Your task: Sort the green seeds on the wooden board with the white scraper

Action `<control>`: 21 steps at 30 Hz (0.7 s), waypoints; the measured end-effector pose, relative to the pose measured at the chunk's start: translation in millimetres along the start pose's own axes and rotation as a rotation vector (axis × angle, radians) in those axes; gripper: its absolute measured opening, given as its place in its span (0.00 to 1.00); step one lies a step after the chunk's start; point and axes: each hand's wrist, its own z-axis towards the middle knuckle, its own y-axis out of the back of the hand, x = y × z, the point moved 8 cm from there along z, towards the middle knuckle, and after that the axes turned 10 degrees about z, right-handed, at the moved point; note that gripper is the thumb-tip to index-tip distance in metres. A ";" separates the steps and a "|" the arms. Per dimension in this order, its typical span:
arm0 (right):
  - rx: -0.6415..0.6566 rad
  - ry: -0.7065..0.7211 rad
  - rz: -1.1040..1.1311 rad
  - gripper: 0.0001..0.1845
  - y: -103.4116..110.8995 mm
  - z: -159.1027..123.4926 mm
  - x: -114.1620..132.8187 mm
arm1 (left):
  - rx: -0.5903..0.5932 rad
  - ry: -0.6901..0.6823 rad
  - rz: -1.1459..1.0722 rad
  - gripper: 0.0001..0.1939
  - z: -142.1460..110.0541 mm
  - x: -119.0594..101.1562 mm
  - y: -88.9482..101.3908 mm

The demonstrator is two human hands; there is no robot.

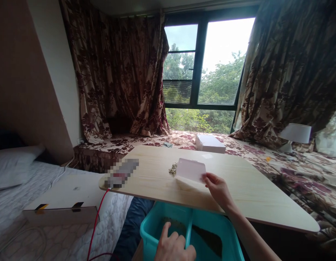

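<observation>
Leftmost on the pale wood-grain tabletop with rounded corners (255, 188) lies a grey, pixel-masked object (123, 173), with a thin red cable (98, 214) running down from the board's edge. Keep the card's path well apart from both.

Below the near edge stands a turquoise plastic bin (146, 226) with two compartments. The left hand (175, 246) is over it, index finger extended towards the left compartment and the other fingers curled; whether it grips anything, or touches the divider, cannot be told. Steady the bin from outside if it shifts (fingers inside a compartment would obstruct it).

A small heap of speckled, pale-and-dark grains (172, 169) sits on the tabletop, left of centre. Just beside it, on the right, is a thin, white, rectangular card (191, 169), with a few more grains visible beyond its far edge. The card looks tilted; contact with the board cannot be confirmed.

The right hand (218, 188) pinches the card's near right corner between thumb and fingers. A corner grip probably lets the sheet twist; a hold nearer mid-edge should control it better. Work with one edge flat on the board, using short, slow strokes, since loose grains are likely to roll.
</observation>
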 end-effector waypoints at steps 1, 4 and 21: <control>0.000 0.004 0.004 0.19 -1.2 0.1 1.1 | 0.005 0.001 -0.002 0.08 0.1 -0.1 0.2; 0.009 0.020 0.006 0.19 -5.3 0.6 4.3 | 0.016 0.001 -0.006 0.08 0.6 0.1 0.7; -0.010 -0.021 0.008 0.16 7.4 -7.2 -7.6 | -0.036 -0.053 -0.020 0.09 -3.7 -2.0 -13.1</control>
